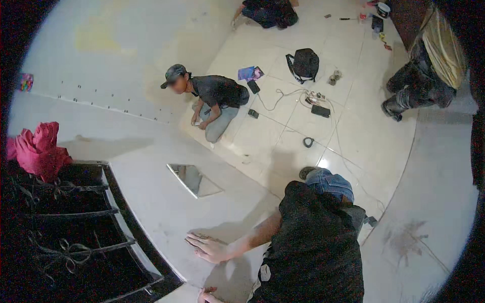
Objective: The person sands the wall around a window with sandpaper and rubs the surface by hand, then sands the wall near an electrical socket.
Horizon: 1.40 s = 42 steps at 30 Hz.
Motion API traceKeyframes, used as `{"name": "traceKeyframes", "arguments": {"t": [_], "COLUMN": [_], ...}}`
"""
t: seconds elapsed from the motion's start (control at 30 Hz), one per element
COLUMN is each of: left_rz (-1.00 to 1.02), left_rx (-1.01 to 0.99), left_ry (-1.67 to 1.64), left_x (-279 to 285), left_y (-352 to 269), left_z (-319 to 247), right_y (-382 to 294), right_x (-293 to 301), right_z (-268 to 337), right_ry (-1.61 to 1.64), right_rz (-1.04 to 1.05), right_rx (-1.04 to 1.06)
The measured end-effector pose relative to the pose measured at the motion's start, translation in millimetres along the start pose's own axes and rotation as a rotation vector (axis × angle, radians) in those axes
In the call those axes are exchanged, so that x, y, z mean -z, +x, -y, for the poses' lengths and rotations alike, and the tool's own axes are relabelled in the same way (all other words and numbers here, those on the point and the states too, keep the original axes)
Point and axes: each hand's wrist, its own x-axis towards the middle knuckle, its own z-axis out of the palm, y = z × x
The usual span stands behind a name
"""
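My right hand (210, 248) lies spread against a pale wall (151, 212), the back of the hand towards me, holding nothing. Only part of my left hand (209, 295) shows at the bottom rim; whether it grips anything is unclear. My black shirt (318, 250) and blue jeans (329, 185) fill the lower middle. Left of my hands is a dark window (72, 227) with a curled metal grille. Pink cloth (41, 153) hangs over its upper corner. Above my right hand, a framed panel (195, 180), apparently a mirror, is on the wall.
A person in a cap (216, 102) sits by the wall holding something small. Others are at the top (269, 14) and right (420, 79). On the tiled floor lie a black backpack (304, 63), tangled cable (314, 97), black tape roll (308, 142) and dark flat devices (253, 86).
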Motion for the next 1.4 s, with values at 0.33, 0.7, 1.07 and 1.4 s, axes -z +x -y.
{"name": "traceKeyframes", "arguments": {"t": [0.33,0.7,1.07,1.4], "left_rz": [0.043,0.063,-0.106,0.017], "left_rx": [0.096,-0.137,-0.133,-0.082], "left_ry": [0.014,0.119,0.149,0.142], "left_x": [4,-1,-11,-11], "left_y": [2,8,2,5], "left_z": [-2,-10,-19,-27], "right_y": [-2,-2,-3,-40], "right_x": [22,30,57,99], "right_z": [8,3,-18,1], "right_ry": [-0.078,-0.349,-0.423,-0.337], "right_rz": [0.188,0.317,0.121,0.324], "right_rx": [-0.067,0.066,0.148,-0.051]}}
